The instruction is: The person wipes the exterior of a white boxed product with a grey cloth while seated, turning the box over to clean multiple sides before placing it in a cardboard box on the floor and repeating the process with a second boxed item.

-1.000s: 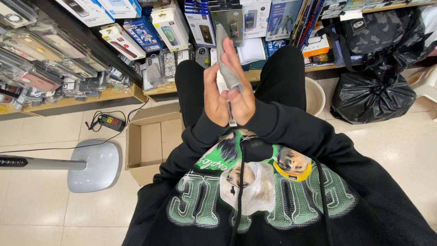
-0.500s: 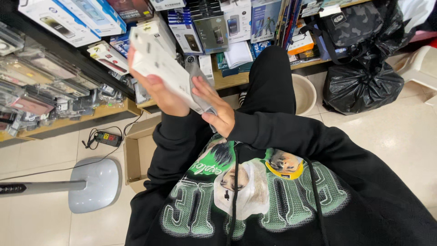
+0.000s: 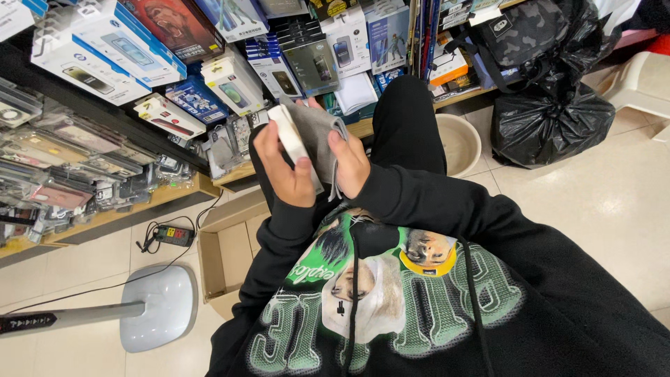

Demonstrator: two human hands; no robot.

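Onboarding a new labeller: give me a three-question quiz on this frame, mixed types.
1. True or false: the left hand grips a slim white box by its edge.
2. What does the right hand press against that box?
A. a grey cloth
B. a black bag
C. a power strip
3. Fill in: on the floor by the person's left leg lies an open ___ box.

Key: 1 true; 2 A; 3 cardboard.
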